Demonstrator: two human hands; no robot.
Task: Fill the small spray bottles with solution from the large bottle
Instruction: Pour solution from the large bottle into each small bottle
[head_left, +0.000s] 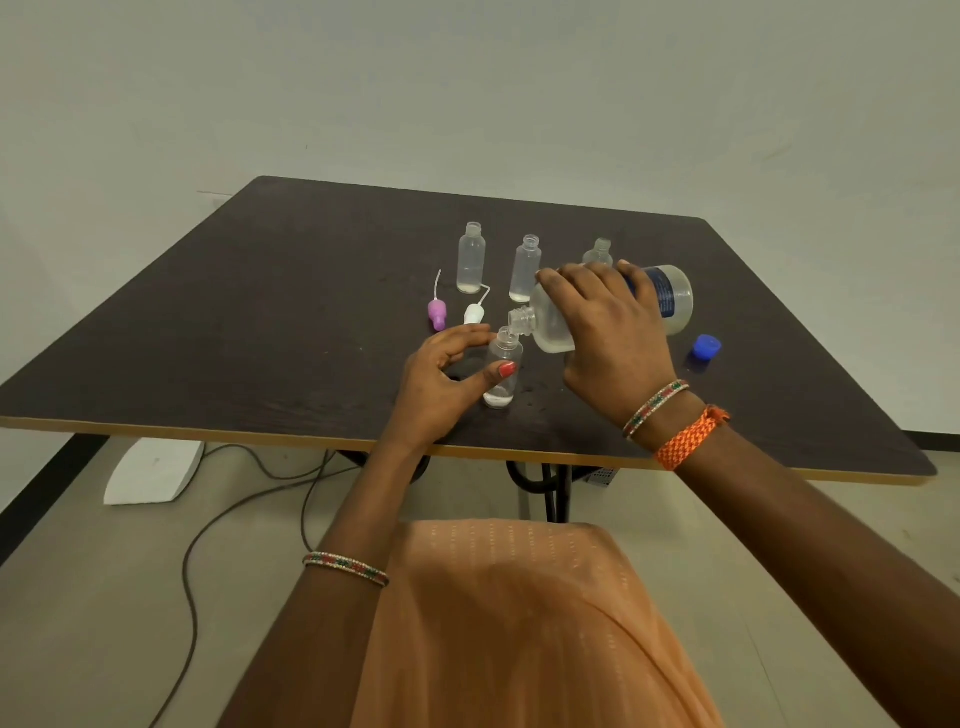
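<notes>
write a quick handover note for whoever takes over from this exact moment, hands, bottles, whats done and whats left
Left hand holds the near small bottle upright on the table.
Right hand grips the large bottle, tipped with its mouth at the small bottle's opening.
Done: all caps off; the near bottle and two of the rear bottles hold only a little liquid at the bottom. The third rear bottle is partly hidden.
Left: fill all four, then fit the pink and white spray tops; blue cap goes back on.

One head-worn wide-angle view looks forward and down from above the seated person's lap, facing 12 o'clock over the near edge of the table (311, 312). It sits close: forearms enter from 5 and 7 o'clock, wall beyond.
</notes>
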